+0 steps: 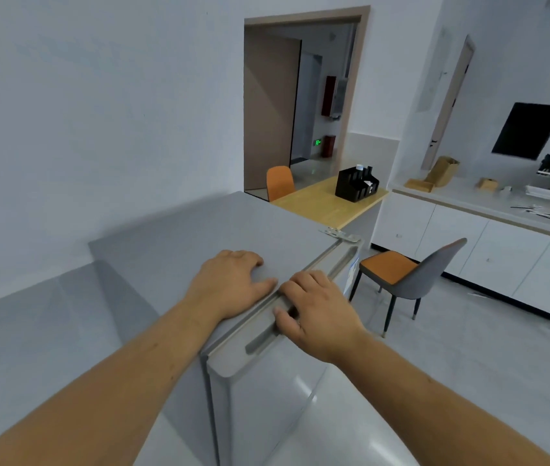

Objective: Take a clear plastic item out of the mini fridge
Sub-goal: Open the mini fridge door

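A grey mini fridge (179,243) stands below me against the white wall, seen from above. Its door (266,391) looks closed, so the inside and any clear plastic item are hidden. My left hand (233,284) lies flat on the fridge's top near the front edge, fingers spread. My right hand (317,311) rests on the top edge of the door, its fingers curled into the recessed handle groove (263,341).
A grey chair with an orange seat (408,274) stands just right of the fridge. Behind it are a wooden table (320,203) with a black organiser (355,185), another orange chair (279,181), an open doorway, and white counter cabinets (488,243) at right.
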The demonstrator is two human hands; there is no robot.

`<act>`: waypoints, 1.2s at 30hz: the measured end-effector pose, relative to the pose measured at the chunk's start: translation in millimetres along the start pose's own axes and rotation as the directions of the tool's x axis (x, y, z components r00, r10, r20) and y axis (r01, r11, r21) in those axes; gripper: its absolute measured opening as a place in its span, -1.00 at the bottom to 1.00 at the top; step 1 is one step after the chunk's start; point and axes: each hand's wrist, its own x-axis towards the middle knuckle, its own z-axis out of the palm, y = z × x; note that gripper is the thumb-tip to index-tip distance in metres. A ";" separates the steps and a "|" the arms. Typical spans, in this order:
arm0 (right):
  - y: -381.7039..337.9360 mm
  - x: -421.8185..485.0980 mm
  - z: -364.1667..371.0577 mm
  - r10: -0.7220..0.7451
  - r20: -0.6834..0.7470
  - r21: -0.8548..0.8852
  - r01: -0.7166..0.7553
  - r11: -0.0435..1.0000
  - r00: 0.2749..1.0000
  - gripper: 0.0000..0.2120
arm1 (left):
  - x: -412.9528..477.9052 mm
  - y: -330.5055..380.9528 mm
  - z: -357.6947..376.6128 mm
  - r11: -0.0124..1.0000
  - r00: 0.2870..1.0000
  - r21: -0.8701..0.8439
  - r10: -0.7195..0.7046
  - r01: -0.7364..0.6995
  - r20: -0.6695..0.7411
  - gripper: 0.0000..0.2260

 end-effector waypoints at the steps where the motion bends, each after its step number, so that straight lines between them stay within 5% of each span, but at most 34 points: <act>1: -1.8 -1.5 3.6 0.011 -0.032 0.015 -0.010 1.000 0.999 -0.63 | 0.2 -0.3 0.2 1.000 1.000 -0.003 -0.003 0.003 -0.004 -0.36; 9: -16.5 -11.3 7.0 -0.086 -0.199 0.068 0.101 0.993 0.976 -0.84 | -1.8 -0.8 0.2 1.000 1.000 -0.009 0.000 0.000 -0.006 -0.38; 20: -25.2 -30.1 -13.3 -0.108 -0.029 0.155 0.111 0.982 0.994 -0.68 | -8.3 1.9 -4.1 0.999 1.000 -0.036 0.002 -0.002 0.007 -0.43; 25: -12.5 -51.6 -29.9 -0.020 -0.087 0.078 0.027 0.997 0.996 -0.56 | -7.6 3.7 -4.3 0.999 1.000 -0.038 0.007 -0.006 0.004 -0.46; 30: -4.5 -54.7 -51.2 0.201 -0.085 0.114 -0.191 0.975 0.976 -0.81 | -7.3 3.5 -2.6 0.998 0.998 -0.023 0.056 -0.056 0.003 -0.49; 36: 8.9 -50.9 -62.5 0.389 0.133 -0.179 -0.364 0.914 0.912 -0.64 | -8.2 18.0 0.1 0.992 0.993 -0.056 0.116 -0.114 0.024 -0.57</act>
